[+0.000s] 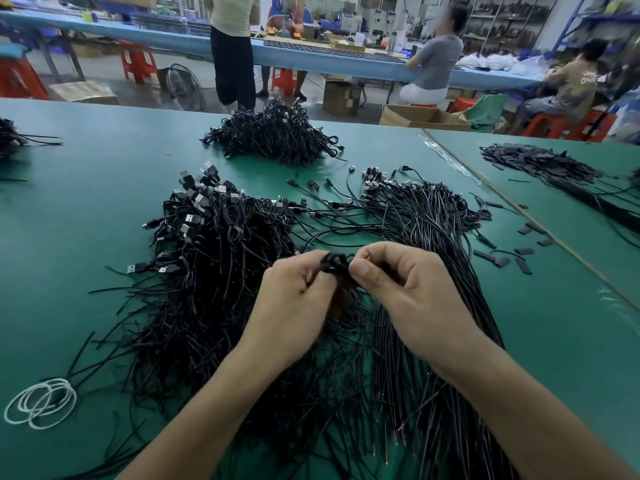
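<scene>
Both my hands meet above a green table. My left hand grips a small bundle of black cable ends, and my right hand pinches the same bundle between thumb and curled fingers. Under and left of my hands lies a large pile of black USB cables with silver plugs. To the right, a sheaf of straight black cables runs toward me, bare wire tips near the bottom edge.
Another tangled cable heap sits farther back. Short black sleeve pieces lie scattered at the right, with a bigger heap of them on the neighbouring table. A white cord loop lies at the left. People work at a blue bench behind.
</scene>
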`<state>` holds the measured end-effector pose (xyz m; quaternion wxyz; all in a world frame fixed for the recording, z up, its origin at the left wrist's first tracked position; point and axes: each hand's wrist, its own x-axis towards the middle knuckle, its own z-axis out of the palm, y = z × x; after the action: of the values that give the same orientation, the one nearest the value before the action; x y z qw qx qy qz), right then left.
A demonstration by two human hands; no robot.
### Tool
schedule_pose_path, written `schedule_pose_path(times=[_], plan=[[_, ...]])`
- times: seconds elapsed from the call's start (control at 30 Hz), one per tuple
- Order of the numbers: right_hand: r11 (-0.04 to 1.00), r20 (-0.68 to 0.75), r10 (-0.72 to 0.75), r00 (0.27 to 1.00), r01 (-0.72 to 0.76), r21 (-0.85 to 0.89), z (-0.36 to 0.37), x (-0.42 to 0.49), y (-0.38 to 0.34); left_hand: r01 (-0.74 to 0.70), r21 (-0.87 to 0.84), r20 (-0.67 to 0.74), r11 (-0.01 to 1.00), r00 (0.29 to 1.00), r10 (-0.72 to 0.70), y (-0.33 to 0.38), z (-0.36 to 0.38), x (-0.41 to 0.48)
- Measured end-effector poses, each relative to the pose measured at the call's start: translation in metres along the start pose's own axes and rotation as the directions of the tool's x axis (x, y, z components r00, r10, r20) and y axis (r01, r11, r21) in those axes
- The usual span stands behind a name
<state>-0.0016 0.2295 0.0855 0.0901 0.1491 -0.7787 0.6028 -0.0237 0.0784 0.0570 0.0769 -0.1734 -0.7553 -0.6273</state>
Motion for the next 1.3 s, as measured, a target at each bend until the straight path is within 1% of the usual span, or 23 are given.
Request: schedule_pose_path(times=[0.03, 0.07, 0.1, 0.13, 0.17, 0.27, 0.3, 0.43, 0.53, 0.63, 0.7, 0.73, 0.8, 0.87, 1.0, 1.07, 1.1, 1.13, 1.17, 1.2, 1.23, 1.27, 1.3], plan=[[1.000, 0.006, -0.002, 1.000, 0.002, -0.024, 0.001, -0.001, 0.001, 0.061, -0.178, 0.014, 0.982, 0.998, -0.060, 0.002, -0.001, 0.001], [0.999, 0.007, -0.003, 1.000, 0.003, -0.047, 0.001, -0.002, 0.002, 0.134, -0.346, 0.035, 0.928, 0.991, -0.131, 0.005, -0.001, 0.002], [0.998, 0.004, 0.000, 1.000, 0.001, -0.068, 0.001, -0.002, 0.004, 0.200, -0.473, 0.064, 0.858, 0.979, -0.193, 0.006, -0.003, 0.003], [0.997, 0.003, 0.007, 1.000, -0.007, -0.077, 0.002, -0.003, 0.006, 0.232, -0.534, 0.085, 0.813, 0.972, -0.221, 0.007, -0.004, 0.005], [0.997, 0.002, 0.025, 1.000, -0.025, -0.070, 0.002, -0.004, 0.008, 0.239, -0.564, 0.099, 0.790, 0.970, -0.222, 0.009, -0.006, 0.006], [0.993, 0.004, 0.116, 0.993, -0.116, 0.007, 0.004, -0.007, 0.014, 0.183, -0.599, 0.110, 0.780, 0.983, -0.146, 0.011, -0.008, 0.006], [0.989, 0.004, 0.143, 0.990, -0.143, 0.026, 0.005, -0.007, 0.016, 0.146, -0.580, 0.103, 0.801, 0.989, -0.106, 0.011, -0.007, 0.005], [0.965, -0.005, 0.239, 0.971, -0.237, 0.113, 0.004, -0.008, 0.023, -0.012, -0.406, 0.106, 0.914, 0.993, 0.060, 0.007, -0.005, 0.001], [0.937, -0.026, 0.278, 0.960, -0.266, 0.225, 0.004, -0.006, 0.027, -0.072, -0.236, 0.133, 0.969, 0.986, 0.105, 0.005, -0.004, -0.001], [0.936, -0.094, 0.311, 0.946, -0.287, 0.206, 0.002, -0.002, 0.032, -0.108, 0.007, 0.105, 0.994, 0.989, 0.107, 0.000, 0.003, -0.004], [0.950, -0.124, 0.280, 0.952, -0.257, 0.177, 0.001, -0.001, 0.035, -0.113, 0.196, 0.030, 0.974, 0.994, 0.110, -0.007, 0.007, -0.005], [0.956, -0.126, 0.261, 0.957, -0.238, 0.173, 0.001, 0.000, 0.036, -0.100, 0.262, -0.004, 0.960, 0.995, 0.104, -0.010, 0.008, -0.005], [0.955, -0.092, 0.242, 0.966, -0.220, 0.199, 0.001, 0.001, 0.037, -0.060, 0.330, -0.040, 0.942, 0.996, 0.077, -0.016, 0.008, -0.003], [0.947, -0.035, 0.239, 0.970, -0.224, 0.231, 0.001, 0.001, 0.037, -0.048, 0.363, -0.035, 0.931, 0.997, 0.065, -0.021, 0.007, -0.001], [0.907, 0.109, 0.283, 0.953, -0.303, 0.291, -0.002, 0.001, 0.044, -0.062, 0.333, -0.003, 0.941, 0.998, 0.067, -0.026, 0.000, 0.003], [0.908, 0.163, 0.331, 0.929, -0.361, 0.214, -0.010, -0.001, 0.051, -0.011, 0.300, -0.042, 0.954, 0.999, 0.025, -0.028, -0.006, 0.007], [0.908, 0.153, 0.372, 0.915, -0.393, 0.141, -0.016, -0.002, 0.056, 0.004, 0.296, -0.083, 0.955, 0.996, 0.022, -0.029, -0.011, 0.011], [0.904, 0.106, 0.417, 0.903, -0.424, 0.056, -0.024, -0.002, 0.064, 0.003, 0.317, -0.136, 0.949, 0.990, 0.043, -0.030, -0.016, 0.015], [0.894, 0.023, 0.447, 0.894, -0.445, -0.051, -0.034, -0.002, 0.073, -0.007, 0.373, -0.194, 0.928, 0.977, 0.085, -0.030, -0.022, 0.021], [0.869, -0.082, 0.449, 0.890, -0.456, -0.193, -0.045, -0.003, 0.083, -0.016, 0.447, -0.247, 0.895, 0.959, 0.140, -0.031, -0.029, 0.029], [0.815, -0.174, 0.429, 0.887, -0.463, -0.348, -0.056, -0.005, 0.093, -0.016, 0.512, -0.295, 0.859, 0.936, 0.193, -0.030, -0.036, 0.038], [0.747, -0.230, 0.410, 0.883, -0.469, -0.471, -0.064, -0.007, 0.101, -0.002, 0.557, -0.329, 0.830, 0.918, 0.223, -0.030, -0.042, 0.047], [0.682, -0.246, 0.408, 0.879, -0.473, -0.558, -0.069, -0.009, 0.107, 0.029, 0.582, -0.347, 0.813, 0.913, 0.216, -0.031, -0.046, 0.057]])
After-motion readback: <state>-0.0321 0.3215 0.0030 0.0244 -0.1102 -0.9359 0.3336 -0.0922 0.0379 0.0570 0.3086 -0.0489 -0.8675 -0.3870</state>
